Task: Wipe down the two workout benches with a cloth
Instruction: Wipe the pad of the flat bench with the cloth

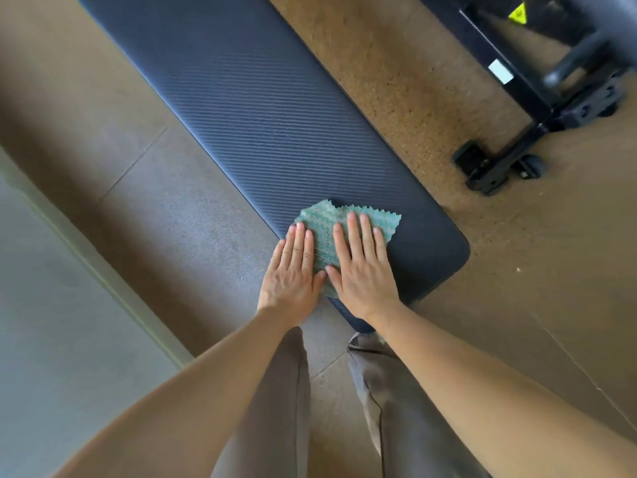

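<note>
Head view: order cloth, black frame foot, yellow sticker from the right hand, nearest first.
1. Cloth, pressed flat under the right hand.
2. Black frame foot, on the floor to the right.
3. Yellow sticker, far top right.

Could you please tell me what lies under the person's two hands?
A green cloth lies flat on the near end of the bench pad, pressed by the left hand and right hand. Cloth and pad beneath the palms are hidden.
</note>
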